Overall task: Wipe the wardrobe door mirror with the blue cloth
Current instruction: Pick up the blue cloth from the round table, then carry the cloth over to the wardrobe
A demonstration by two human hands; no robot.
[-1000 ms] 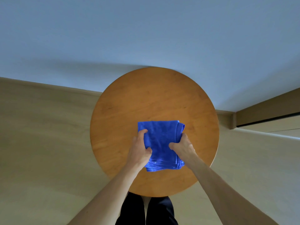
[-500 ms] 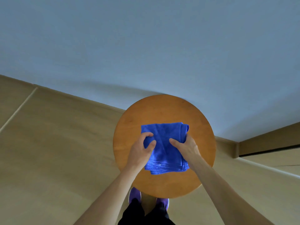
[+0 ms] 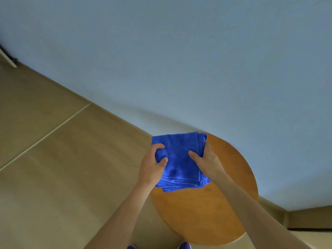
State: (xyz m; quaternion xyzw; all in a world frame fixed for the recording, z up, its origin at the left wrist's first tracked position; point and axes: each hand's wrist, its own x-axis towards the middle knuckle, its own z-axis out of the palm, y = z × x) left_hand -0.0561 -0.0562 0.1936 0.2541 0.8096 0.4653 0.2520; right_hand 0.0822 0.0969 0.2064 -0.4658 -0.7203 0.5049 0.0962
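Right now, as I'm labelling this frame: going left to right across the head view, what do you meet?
Floor tile seam → left hand → blue cloth → right hand. The round table spans behind the cloth and right hand, so I leave it unplaced.

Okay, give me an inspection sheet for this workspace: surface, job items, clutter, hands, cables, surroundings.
Surface: round wooden table, orange-brown top, partly hidden by the arms.
Job's things: blue cloth, folded in layers, held in both hands over the table's left edge; wardrobe mirror not in view.
Clutter: nothing seen.
Grippers: left hand grips the cloth's left edge; right hand grips its right side.
Cables: nothing seen.
Surroundings: tan floor with a seam line, pale blue wall, purple shoes at the bottom edge.
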